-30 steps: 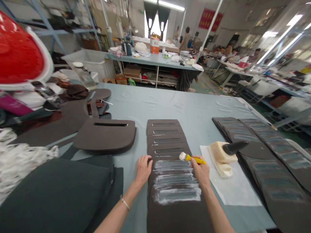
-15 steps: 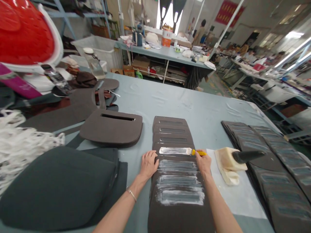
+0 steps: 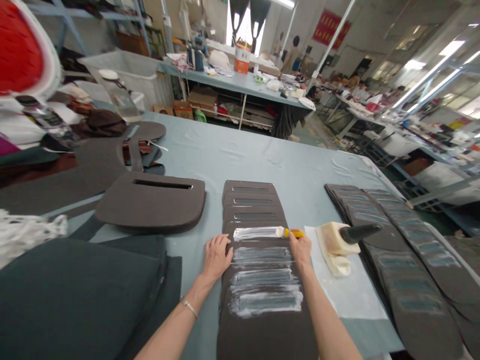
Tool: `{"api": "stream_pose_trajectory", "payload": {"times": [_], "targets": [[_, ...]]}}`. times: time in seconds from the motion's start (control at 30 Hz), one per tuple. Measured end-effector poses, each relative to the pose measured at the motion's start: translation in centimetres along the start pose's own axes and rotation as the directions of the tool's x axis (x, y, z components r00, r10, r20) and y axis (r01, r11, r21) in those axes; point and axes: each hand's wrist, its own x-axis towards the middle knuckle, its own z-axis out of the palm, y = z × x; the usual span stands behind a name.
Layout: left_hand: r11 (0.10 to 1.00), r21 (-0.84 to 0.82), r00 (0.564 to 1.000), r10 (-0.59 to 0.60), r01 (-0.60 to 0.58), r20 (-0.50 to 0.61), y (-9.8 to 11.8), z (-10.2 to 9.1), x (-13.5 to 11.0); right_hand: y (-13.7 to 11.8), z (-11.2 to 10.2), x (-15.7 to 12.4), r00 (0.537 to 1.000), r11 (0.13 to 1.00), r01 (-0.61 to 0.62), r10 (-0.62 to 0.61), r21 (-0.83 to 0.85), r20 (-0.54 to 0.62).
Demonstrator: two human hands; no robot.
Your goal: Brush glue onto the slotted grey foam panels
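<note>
A row of overlapping dark brown slotted pieces [image 3: 255, 260] lies in front of me on the grey table [image 3: 262, 160]. The near ones carry white glue around their slots. My right hand [image 3: 300, 248] is closed on a yellow-handled brush [image 3: 288, 233], whose bristles rest on a fresh white streak on the fourth piece. My left hand [image 3: 216, 256] lies flat with fingers spread on the left edge of the row.
A cream glue bottle with a black nozzle [image 3: 339, 240] lies on white paper [image 3: 356, 290] to the right. More slotted pieces [image 3: 397, 250] fan out beyond it. A larger brown piece [image 3: 150, 202] and dark foam sheets [image 3: 78, 295] lie to the left. Other people work at far tables.
The brush has swept along a further piece, leaving a new white streak around its slot. My left hand has stayed on the row's left edge.
</note>
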Motion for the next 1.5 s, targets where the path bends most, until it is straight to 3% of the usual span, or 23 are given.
{"api": "stream_pose_trajectory", "payload": {"times": [0.07, 0.13, 0.27, 0.4, 0.47, 0.53, 0.63, 0.77, 0.83, 0.93, 1.1, 1.23, 1.37, 1.43, 1.5], "targets": [[0.999, -0.031, 0.999, -0.031, 0.031, -0.014, -0.1, 0.2, 0.1, 1.9, -1.6, 1.3, 0.999, 0.998, -0.020, 0.018, -0.067, -0.034], [0.992, -0.093, 0.996, -0.091, 0.089, -0.018, -0.4, 0.2, 0.4, 1.9, -2.0, 1.4, 0.999, 0.991, 0.023, -0.027, -0.131, -0.028], [0.971, -0.181, 0.987, -0.160, 0.157, -0.007, -0.8, -0.7, 0.8, -1.8, -0.9, -1.0, 0.996, 0.989, 0.068, -0.074, -0.132, -0.039], [0.991, -0.131, 0.998, 0.020, -0.013, 0.053, 0.0, -1.7, -1.1, -6.9, 2.1, -6.0, 0.977, 0.973, 0.185, -0.197, 0.137, 0.079], [0.993, -0.070, 0.991, 0.101, -0.095, 0.085, 0.6, -1.6, -2.5, -9.0, 4.0, -8.4, 0.937, 0.930, 0.273, -0.315, 0.245, 0.151], [0.994, -0.002, 0.991, 0.107, -0.107, 0.079, 0.9, -1.1, -3.5, -9.9, 5.3, -9.8, 0.895, 0.899, 0.342, -0.400, 0.273, 0.197], [0.995, 0.055, 0.995, 0.080, -0.083, 0.056, 1.0, -0.4, -4.2, -8.0, 4.9, -9.1, 0.904, 0.923, 0.342, -0.375, 0.177, 0.204], [0.994, 0.069, 0.995, 0.077, -0.081, 0.055, 0.9, -0.1, -4.0, -2.3, 0.6, -5.1, 0.971, 0.972, 0.232, -0.228, -0.044, 0.071], [0.994, 0.072, 0.996, 0.075, -0.078, 0.052, 1.0, -0.2, -4.0, -0.1, -1.1, -3.5, 0.983, 0.977, 0.185, -0.183, -0.105, 0.025], [0.995, 0.075, 0.997, 0.062, -0.066, 0.052, 1.2, -0.4, -4.2, 1.5, -2.0, -2.5, 0.985, 0.972, 0.172, -0.172, -0.158, 0.017], [0.996, 0.071, 0.997, 0.049, -0.054, 0.064, 1.9, -0.6, -4.4, 1.0, -1.5, -2.5, 0.977, 0.959, 0.210, -0.215, -0.188, -0.008], [0.996, 0.079, 0.998, 0.026, -0.030, 0.052, 2.4, -0.5, -4.3, -2.7, 0.1, -4.5, 0.977, 0.971, 0.204, -0.211, -0.127, -0.044], [0.995, 0.092, 0.998, 0.026, -0.030, 0.050, 2.4, -0.4, -4.3, -6.2, 2.7, -7.3, 0.945, 0.957, 0.262, -0.281, 0.126, 0.169], [0.995, 0.094, 0.998, 0.041, -0.045, 0.046, 2.2, -0.4, -4.3, -5.6, 2.7, -7.2, 0.945, 0.964, 0.209, -0.242, 0.161, 0.219], [0.994, 0.092, 0.998, 0.050, -0.054, 0.040, 2.1, -0.3, -4.4, -3.8, 1.5, -5.9, 0.985, 0.990, 0.086, -0.101, 0.110, 0.143]]}}
